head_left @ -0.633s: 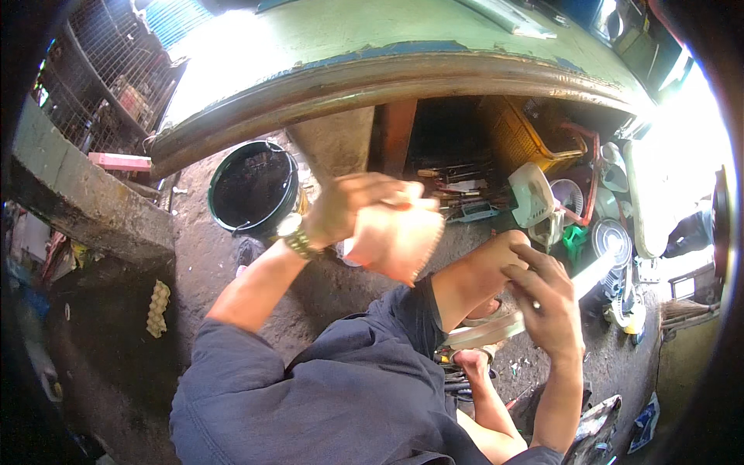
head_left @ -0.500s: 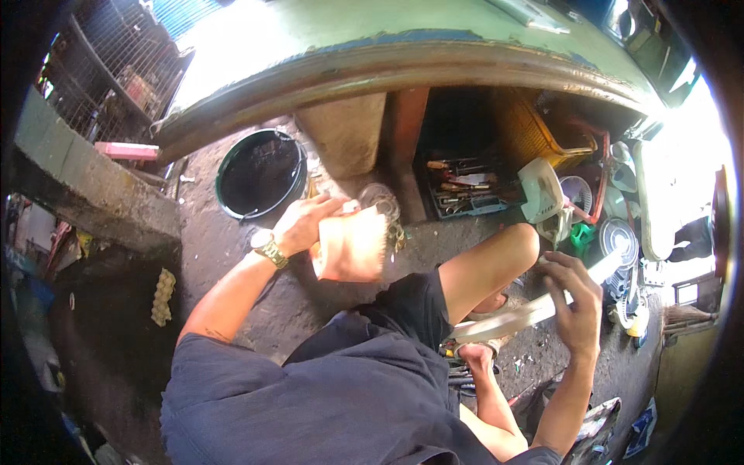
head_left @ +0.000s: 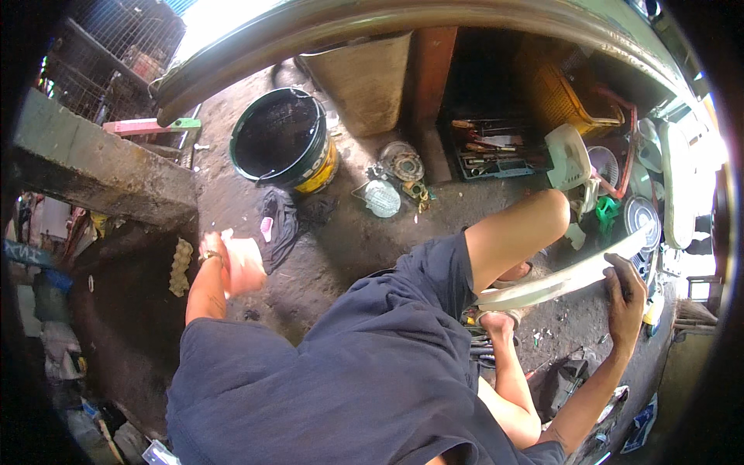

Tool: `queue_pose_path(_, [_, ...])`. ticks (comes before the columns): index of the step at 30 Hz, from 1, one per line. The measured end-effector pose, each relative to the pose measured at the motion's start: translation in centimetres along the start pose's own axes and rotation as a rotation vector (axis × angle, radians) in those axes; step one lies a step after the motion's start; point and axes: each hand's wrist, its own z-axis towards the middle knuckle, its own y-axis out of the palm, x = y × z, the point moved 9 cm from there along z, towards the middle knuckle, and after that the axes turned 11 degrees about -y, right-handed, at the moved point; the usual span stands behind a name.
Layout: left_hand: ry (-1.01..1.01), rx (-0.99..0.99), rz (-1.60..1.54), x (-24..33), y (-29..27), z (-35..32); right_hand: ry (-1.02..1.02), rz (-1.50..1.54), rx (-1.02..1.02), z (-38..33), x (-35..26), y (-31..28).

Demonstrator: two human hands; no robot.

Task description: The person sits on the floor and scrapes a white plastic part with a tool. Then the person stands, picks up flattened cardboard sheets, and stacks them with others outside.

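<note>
Head view: I see the left hand [head_left: 215,252] clasping a blurred pinkish flap [head_left: 246,267], the right hand [head_left: 626,294] half-open beside a pale strip [head_left: 550,284], perhaps to steady it.

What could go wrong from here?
1. The pale strip might slide: the right hand looks loosely open at its edge, contact unclear, and a foot sits by its near end.
2. The pinkish piece could slip from the left hand; both are blurred.
3. The open bucket on the floor might tip if knocked.
</note>
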Motion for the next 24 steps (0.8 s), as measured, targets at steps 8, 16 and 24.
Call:
queue_pose_path(8, [0.54, 0.575, -0.003, 11.3, -4.2, -1.6, 0.085, 0.145, 0.16, -1.8, 3.2, -0.8])
queue_pose_path(16, [1.065, -0.02, 0.413, 27.1, 0.5, -18.5, 0.352, 0.186, 0.544, -13.1, 9.4, -6.5])
queue_pose_path(24, [1.735, -0.087, -0.563, 38.4, -32.1, -57.5, 0.662, 0.649, 1.258, -30.6, 14.4, 1.2])
